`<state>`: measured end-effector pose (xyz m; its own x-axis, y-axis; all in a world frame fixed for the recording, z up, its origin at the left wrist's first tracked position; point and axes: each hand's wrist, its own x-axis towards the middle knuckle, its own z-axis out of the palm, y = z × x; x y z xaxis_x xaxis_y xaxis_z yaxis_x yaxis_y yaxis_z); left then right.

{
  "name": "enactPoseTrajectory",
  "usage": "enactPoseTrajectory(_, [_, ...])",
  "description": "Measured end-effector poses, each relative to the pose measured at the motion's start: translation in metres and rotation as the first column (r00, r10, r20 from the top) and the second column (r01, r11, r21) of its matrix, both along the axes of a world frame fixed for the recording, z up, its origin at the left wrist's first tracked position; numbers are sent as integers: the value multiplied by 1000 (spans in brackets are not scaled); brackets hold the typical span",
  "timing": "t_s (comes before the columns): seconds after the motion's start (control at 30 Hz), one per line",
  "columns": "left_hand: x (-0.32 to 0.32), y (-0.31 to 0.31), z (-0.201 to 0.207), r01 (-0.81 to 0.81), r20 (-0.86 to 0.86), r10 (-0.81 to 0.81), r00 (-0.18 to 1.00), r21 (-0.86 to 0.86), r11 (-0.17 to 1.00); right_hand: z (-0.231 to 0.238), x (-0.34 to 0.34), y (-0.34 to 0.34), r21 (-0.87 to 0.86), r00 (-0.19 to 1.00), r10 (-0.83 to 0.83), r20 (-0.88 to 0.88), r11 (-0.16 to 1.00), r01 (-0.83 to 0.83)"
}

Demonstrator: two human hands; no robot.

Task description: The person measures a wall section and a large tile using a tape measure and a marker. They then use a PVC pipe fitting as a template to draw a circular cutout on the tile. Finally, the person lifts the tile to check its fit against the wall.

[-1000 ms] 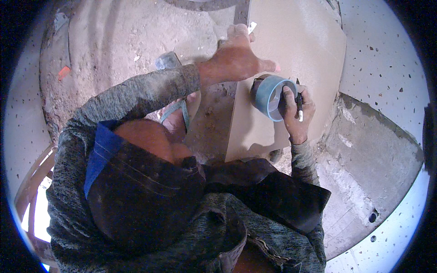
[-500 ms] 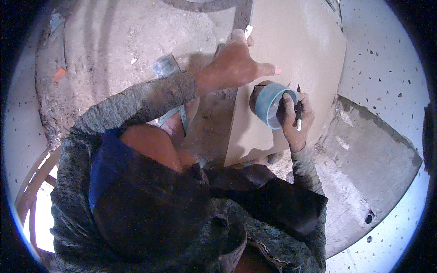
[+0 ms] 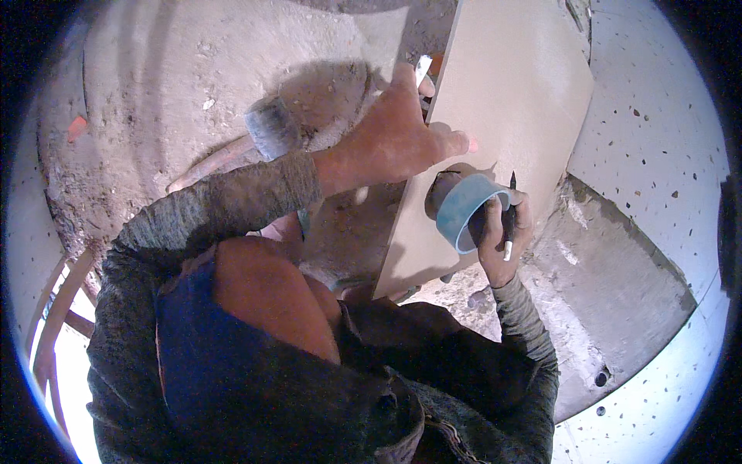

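Observation:
A large beige tile (image 3: pixel 510 85) is in front of me, with a dark round hole (image 3: pixel 444 189) near its left edge. My left hand (image 3: pixel 402 131) grips that edge, thumb over the face and fingers curled at the side. A small white strip (image 3: pixel 423 69) shows at those fingers; what it is I cannot tell. My right hand (image 3: pixel 506 243) holds a light-blue pipe ring (image 3: pixel 464 199) by its rim, thumb inside, tilted beside the hole. Between the same hand's fingers sits a black-and-white pencil-like marker (image 3: pixel 509 224), dark tip pointing away.
A mallet head (image 3: pixel 272 127) with a wooden handle (image 3: pixel 209 164) lies on the dusty ground at left. An orange scrap (image 3: pixel 76 128) is farther left. Speckled pale slabs (image 3: pixel 649 131) and a grey cement patch (image 3: pixel 618 255) border the right side. My bare knee (image 3: pixel 267 290) is below.
The ring and my right hand have shifted slightly nearer to me. The tile appears tilted a little differently, and the mallet's handle now shows beyond my left sleeve.

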<state>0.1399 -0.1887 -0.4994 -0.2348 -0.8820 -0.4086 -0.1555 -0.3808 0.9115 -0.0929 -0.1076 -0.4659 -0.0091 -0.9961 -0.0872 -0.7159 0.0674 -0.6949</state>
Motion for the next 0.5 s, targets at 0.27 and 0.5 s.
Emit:
enactPoseTrajectory(0.27, [-2,-2,-9,21,-53,-20,998,11,1000,-7,-8,0,40,1000,12,6,999,-12])
enactPoseTrajectory(0.5, [-8,1,-13,-16,-76,12,997,-51,999,-8,-10,1,35,1000,27,8,999,-27])
